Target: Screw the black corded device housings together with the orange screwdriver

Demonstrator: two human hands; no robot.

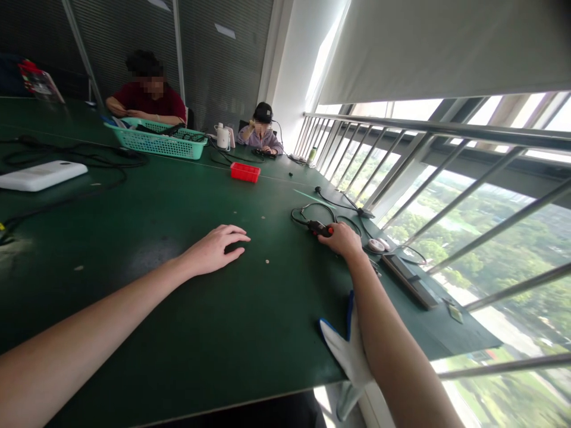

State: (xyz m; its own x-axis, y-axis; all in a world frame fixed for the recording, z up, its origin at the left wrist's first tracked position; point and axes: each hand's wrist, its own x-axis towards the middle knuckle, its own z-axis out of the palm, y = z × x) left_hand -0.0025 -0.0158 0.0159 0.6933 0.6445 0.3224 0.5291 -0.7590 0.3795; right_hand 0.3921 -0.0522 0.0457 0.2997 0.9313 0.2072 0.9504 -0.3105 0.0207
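Note:
My left hand [217, 248] rests palm down on the green table [178, 321], fingers loosely spread and empty. My right hand [342, 240] is curled around a small black device with a red button [320, 227], which has a black cable [312, 208] looping away behind it. A tiny round object [267, 261] lies on the table between my hands. A white glove with blue trim [345, 351] lies under my right forearm at the table's near edge.
A red tray [245, 172] sits mid-table. A teal basket [156, 139] stands at the far left before one seated person; another sits further back. A white box [40, 175], cables, a pink-white item [378, 244] and a dark flat slab [408, 279] lie around. A metal railing [446, 178] runs along the right.

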